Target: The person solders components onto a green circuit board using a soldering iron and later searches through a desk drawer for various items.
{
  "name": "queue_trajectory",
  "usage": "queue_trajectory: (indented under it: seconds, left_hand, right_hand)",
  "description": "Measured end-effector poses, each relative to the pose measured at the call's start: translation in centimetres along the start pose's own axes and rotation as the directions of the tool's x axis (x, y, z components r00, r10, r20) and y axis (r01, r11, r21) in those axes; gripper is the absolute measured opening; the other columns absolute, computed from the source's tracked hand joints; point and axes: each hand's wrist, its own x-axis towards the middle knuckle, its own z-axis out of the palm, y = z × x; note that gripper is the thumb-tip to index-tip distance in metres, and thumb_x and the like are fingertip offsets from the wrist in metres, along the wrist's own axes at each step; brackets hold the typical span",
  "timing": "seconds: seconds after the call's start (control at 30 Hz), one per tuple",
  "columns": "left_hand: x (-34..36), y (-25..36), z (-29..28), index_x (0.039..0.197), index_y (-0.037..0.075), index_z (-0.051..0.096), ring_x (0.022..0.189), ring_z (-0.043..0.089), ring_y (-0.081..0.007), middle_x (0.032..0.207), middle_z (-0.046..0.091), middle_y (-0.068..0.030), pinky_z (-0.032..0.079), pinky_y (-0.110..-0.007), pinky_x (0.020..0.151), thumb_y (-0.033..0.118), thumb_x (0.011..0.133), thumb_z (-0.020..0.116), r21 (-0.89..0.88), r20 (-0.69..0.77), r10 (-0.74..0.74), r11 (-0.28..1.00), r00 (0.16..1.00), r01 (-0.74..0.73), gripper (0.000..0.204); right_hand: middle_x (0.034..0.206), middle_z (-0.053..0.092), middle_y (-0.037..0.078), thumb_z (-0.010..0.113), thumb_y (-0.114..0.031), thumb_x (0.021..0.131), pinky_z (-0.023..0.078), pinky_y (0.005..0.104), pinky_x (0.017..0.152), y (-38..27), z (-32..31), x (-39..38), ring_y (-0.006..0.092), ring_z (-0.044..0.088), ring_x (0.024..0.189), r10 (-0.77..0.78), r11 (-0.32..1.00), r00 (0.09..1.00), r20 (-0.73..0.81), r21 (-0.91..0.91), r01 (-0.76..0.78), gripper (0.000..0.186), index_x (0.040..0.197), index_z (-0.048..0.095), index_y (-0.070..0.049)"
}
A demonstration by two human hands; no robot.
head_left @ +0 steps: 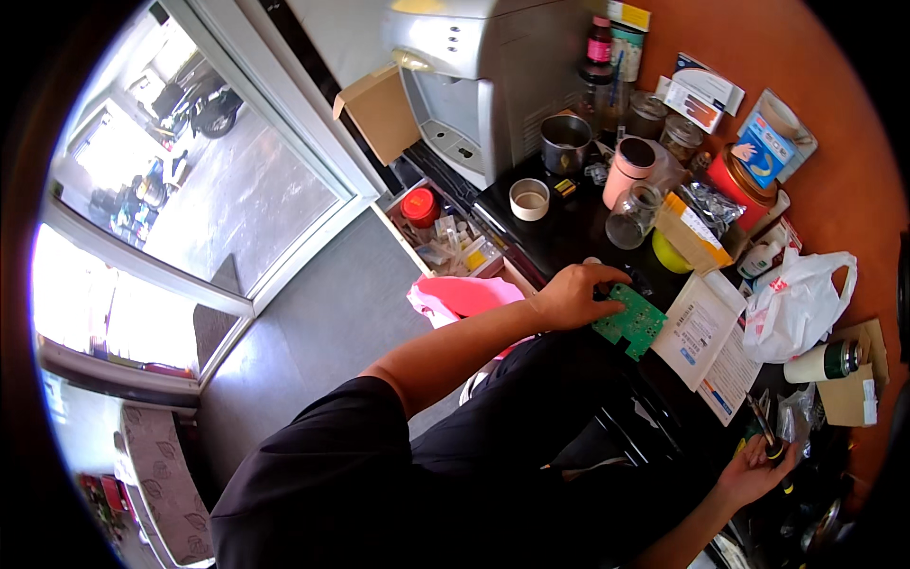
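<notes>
My left hand (580, 294) reaches over the black desk and grips the upper left edge of a green circuit board (637, 325). Beside the board lie a white labelled packet (697, 322) and a printed paper (727, 377). Lower right, my right hand (758, 469) has its fingers round a black-and-yellow slim tool (777, 446) with a narrow metal tip pointing up toward the paper. A crumpled clear plastic bag (796, 422) is just behind that tool.
A silver dispenser (512, 57), cups (529, 199), jars (633, 218) and a pink tumbler (624, 173) crowd the back. A white bag (794, 303), thermos (820, 365) and cardboard (848, 403) stand right. An open drawer (474, 256) with pink cloth (464, 296) is left, beside a glass door (341, 194).
</notes>
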Motion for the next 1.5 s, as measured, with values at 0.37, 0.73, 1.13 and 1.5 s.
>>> queue_trajectory:
  seconds: [0.37, 0.73, 1.13, 1.5]
  left_hand:
    - [-4.6, 0.8, -3.1, 0.114, 0.001, 0.064, 0.098, 0.064, -0.0291, 0.108, 0.066, -0.0155, 0.052, -0.037, 0.084, 0.01, 0.081, 0.075, 0.125, -0.526, 0.097, 0.991, 0.845, -0.036, 0.036]
    - [-20.4, -21.4, -20.3, 0.112, 0.009, 0.068, 0.104, 0.065, -0.0287, 0.111, 0.067, -0.0142, 0.051, -0.04, 0.09, 0.016, 0.082, 0.068, 0.309, -0.622, -0.435, 0.627, 0.651, 0.715, 0.031]
    - [-21.1, -25.0, -16.6, 0.112, 0.014, 0.065, 0.132, 0.042, -0.0267, 0.119, 0.058, -0.0072, 0.021, -0.053, 0.117, 0.011, 0.081, 0.057, 0.801, -0.069, -0.398, 0.525, 0.915, 0.288, 0.032]
    - [-25.1, -26.0, -17.1, 0.105, 0.013, 0.065, 0.126, 0.045, -0.0252, 0.111, 0.058, -0.0058, 0.024, -0.053, 0.116, 0.012, 0.078, 0.062, 0.773, -0.104, -0.319, 0.571, 0.942, 0.278, 0.027]
  right_hand:
    - [0.054, 0.025, -0.002, 0.061, -0.032, 0.093, 0.019, 0.0241, 0.046, 0.3, -0.2, 1.1, 0.0089, 0.027, 0.047, 0.035, 0.996, 0.999, -0.035, 0.085, -0.032, 0.033, 0.078, 0.051, -0.004]
    - [0.05, 0.034, -0.003, 0.068, -0.026, 0.079, 0.026, 0.0262, 0.042, -0.5, 1.0, -1.2, 0.0126, 0.033, 0.041, -0.002, 0.995, 0.996, -0.091, -0.097, -0.006, 0.045, 0.054, 0.031, -0.02]
    - [0.052, 0.038, -0.002, 0.063, -0.03, 0.085, 0.028, 0.0259, 0.043, -3.3, 4.7, -2.2, 0.0119, 0.033, 0.042, -0.065, 0.969, 0.996, -0.054, -0.243, 0.05, 0.038, 0.059, 0.038, -0.017]
    - [0.047, 0.028, -0.004, 0.064, -0.032, 0.084, 0.024, 0.0249, 0.042, 2.1, 2.2, -2.8, 0.0115, 0.027, 0.04, 0.153, 0.961, 0.987, -0.05, -0.225, -0.16, 0.036, 0.061, 0.039, -0.018]
